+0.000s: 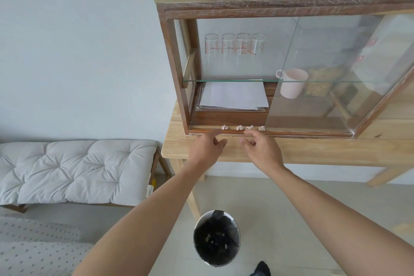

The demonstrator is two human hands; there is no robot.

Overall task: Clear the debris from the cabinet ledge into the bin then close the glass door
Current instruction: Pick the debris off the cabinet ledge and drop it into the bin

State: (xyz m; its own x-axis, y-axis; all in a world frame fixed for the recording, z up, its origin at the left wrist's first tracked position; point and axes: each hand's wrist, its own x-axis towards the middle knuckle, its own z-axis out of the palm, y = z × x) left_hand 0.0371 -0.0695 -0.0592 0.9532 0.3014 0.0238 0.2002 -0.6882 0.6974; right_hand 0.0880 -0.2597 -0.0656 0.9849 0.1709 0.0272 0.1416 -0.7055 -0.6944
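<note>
Both hands at the front lip of the cabinet ledge (291, 132), empty. Left hand (207, 147) loosely curled, index fingertip touching the lip. Right hand (262, 148) half-curled, fingers spread a bit, knuckle on the lip. Debris (243, 128): four small crumpled bits in a row on the ledge, just beyond the fingertips, spanning both hands. Glass door (324, 74) slid aside, right of the right hand, left bay uncovered. Bin (216, 238) on the floor below, between the forearms.
</note>
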